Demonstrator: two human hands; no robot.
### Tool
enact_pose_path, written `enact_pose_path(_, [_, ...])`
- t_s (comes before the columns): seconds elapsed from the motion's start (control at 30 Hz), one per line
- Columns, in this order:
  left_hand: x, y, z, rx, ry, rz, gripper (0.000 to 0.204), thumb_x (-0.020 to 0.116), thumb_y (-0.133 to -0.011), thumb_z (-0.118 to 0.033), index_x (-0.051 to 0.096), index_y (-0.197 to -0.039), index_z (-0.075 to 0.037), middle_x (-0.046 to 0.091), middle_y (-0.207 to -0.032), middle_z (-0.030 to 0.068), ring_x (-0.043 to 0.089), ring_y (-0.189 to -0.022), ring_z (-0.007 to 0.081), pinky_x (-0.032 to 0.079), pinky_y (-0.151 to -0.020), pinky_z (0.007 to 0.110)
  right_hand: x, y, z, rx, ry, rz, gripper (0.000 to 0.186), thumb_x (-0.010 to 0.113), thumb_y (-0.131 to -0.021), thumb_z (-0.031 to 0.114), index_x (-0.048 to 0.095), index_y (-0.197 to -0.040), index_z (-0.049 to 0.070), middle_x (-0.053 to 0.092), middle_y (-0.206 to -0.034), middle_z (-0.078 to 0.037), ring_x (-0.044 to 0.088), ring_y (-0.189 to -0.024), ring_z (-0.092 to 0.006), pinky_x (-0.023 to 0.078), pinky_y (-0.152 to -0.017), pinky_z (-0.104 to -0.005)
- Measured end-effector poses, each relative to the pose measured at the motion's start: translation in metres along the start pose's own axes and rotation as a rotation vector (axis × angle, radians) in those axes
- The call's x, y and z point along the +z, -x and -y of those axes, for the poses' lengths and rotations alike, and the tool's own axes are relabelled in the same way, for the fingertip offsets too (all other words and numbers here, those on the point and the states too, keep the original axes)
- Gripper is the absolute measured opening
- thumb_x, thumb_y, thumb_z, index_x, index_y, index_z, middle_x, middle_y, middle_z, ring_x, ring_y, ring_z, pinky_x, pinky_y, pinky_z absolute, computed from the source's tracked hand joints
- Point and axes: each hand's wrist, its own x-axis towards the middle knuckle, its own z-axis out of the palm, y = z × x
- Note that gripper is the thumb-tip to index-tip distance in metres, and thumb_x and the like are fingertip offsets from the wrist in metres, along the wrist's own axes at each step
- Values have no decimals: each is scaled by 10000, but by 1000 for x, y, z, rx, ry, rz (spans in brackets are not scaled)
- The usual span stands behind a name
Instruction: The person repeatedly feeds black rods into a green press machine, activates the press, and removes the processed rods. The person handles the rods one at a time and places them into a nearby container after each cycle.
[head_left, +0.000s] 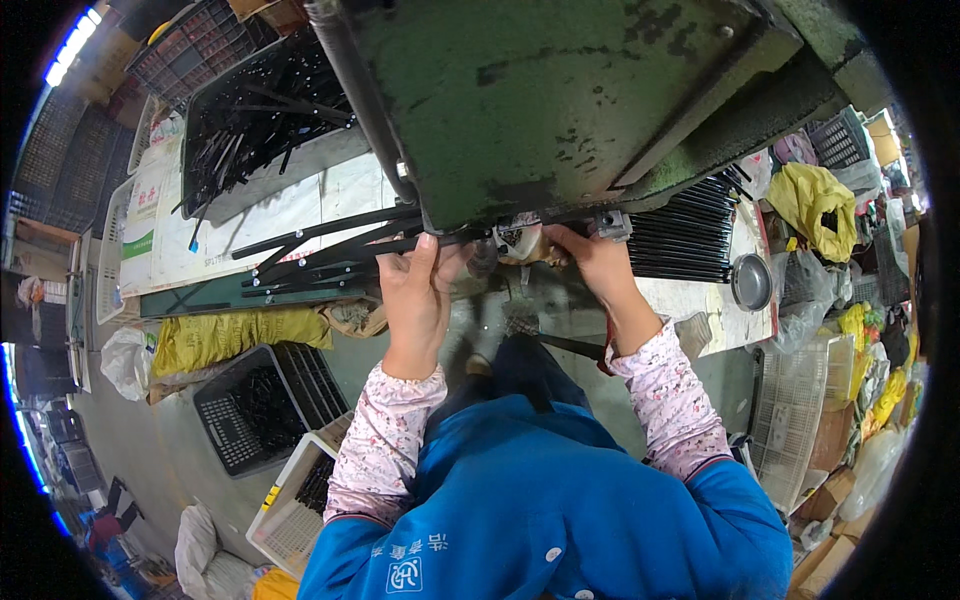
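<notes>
My left hand is closed at the lower edge of a green machine, its thumb pressed over a thin black strip. Several more black strips fan out to the left of that hand. My right hand reaches to the same edge from the other side, with bent fingers partly hidden beneath the machine. What those fingers pinch cannot be made out. Just above them sits a small metal block. Between the hands, a pale fitting shows under the machine.
Neatly laid black rods lie on the right, beside a round metal dish. At back left stands a grey bin of loose strips. A black crate and a white crate are on the floor at left. Cluttered bags line the right.
</notes>
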Motion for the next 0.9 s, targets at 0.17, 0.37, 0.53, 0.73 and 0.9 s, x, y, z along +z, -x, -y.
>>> enact_pose_path(0.17, [-3,0,4,15,-32,-22,350,587,-930,-62,409,-1230,-37,599,-1046,142,637,-865,211,579,-769,362,42,16,22,-80,-267,121,133,721,-829,83,681,-930,6,698,-819,-62,620,-619,-104,485,-542,-239])
enact_pose_path(0.37, [-4,3,18,-18,-2,-137,282,569,-931,-29,446,-1184,-35,588,-1038,139,615,-795,192,532,-641,266,76,13,7,-601,564,-84,247,661,-823,164,677,-1069,154,657,-1007,-79,628,-863,-265,513,-706,-366])
enact_pose_path(0.53, [-16,4,21,-45,-30,-153,188,609,-920,-75,524,-1026,54,630,-980,147,646,-907,232,569,-824,323,69,20,3,-586,344,-44,295,755,-777,240,658,-951,22,663,-775,-160,640,-657,-359,501,-626,-402])
enact_pose_path(0.73, [-30,4,24,-136,-33,-86,273,569,-953,-124,499,-1181,10,617,-1136,165,647,-998,278,551,-907,392,-79,32,-138,-281,1117,-154,342,754,-704,121,592,-997,52,567,-963,-121,593,-881,-310,508,-702,-391])
enact_pose_path(0.9, [-39,27,30,-411,-230,127,234,590,-951,-216,549,-1025,2,610,-848,100,630,-756,194,555,-700,300,-95,29,-160,-441,1221,-9,268,665,-728,122,570,-977,91,553,-975,-105,589,-905,-285,519,-686,-382])
